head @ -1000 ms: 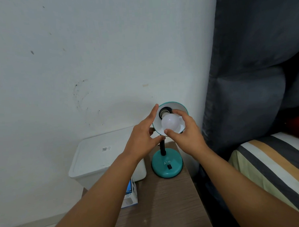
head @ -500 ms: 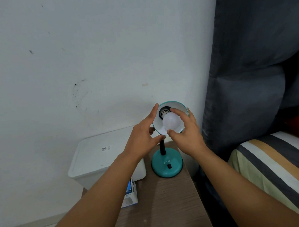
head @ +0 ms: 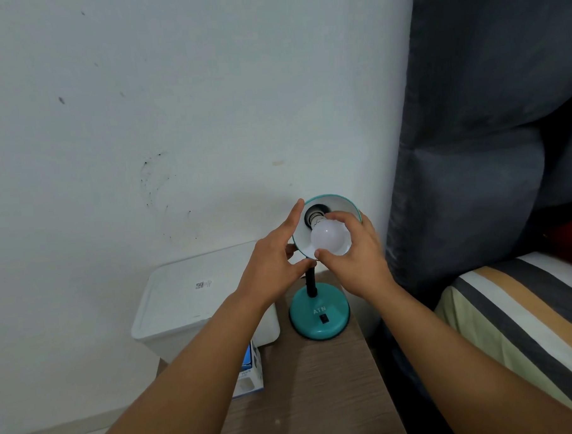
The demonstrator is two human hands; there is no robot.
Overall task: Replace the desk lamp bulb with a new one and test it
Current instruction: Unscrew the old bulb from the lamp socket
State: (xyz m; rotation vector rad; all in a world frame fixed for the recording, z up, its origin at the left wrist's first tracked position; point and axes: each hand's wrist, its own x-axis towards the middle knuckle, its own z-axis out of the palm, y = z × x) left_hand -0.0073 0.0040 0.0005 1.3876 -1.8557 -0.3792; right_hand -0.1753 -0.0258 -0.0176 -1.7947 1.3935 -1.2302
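**Bulb drawn a little out of the shade**

Since a second ago the bulb [head: 330, 240] sits slightly further out of the socket, its metal screw base now showing between the globe and the dark socket mouth, and the right hand's [head: 358, 256] thumb and fingers have turned round the globe. That hand curls round the white bulb, thumb below and fingertips over the top. The left hand [head: 273, 266] holds the teal lamp shade [head: 343, 203] by its left rim, forefinger stretched up along the edge and thumb under the lower lip; the shade is tilted up toward the camera.

The lamp's round teal base [head: 319, 317], with a black switch on its front, stands at the back of a wood-grain surface [head: 318, 389], a black neck rising from it to the shade. A white lidded bin [head: 196, 302] stands just left of the base, against a pale, scuffed wall [head: 175, 107]. A small blue-and-white carton [head: 250, 376] lies at the surface's left edge, partly hidden by the left forearm. To the right hangs a dark grey curtain [head: 486, 109], and below it a bed [head: 518, 315] with a striped cover in grey, white and tan.
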